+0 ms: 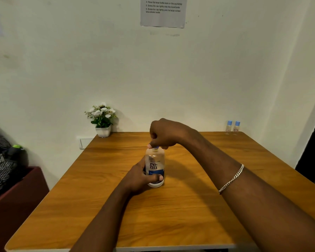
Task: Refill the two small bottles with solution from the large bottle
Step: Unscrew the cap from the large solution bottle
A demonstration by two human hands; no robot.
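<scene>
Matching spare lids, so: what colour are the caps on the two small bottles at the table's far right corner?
Light blue caps on both; the head view shows it.

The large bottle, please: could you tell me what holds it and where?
The left hand grips the large bottle round its lower body; the right hand pinches its cap.

A wooden table (189,215) bears a large bottle (155,166), two small bottles (229,126), and a flower pot (103,130).
</scene>
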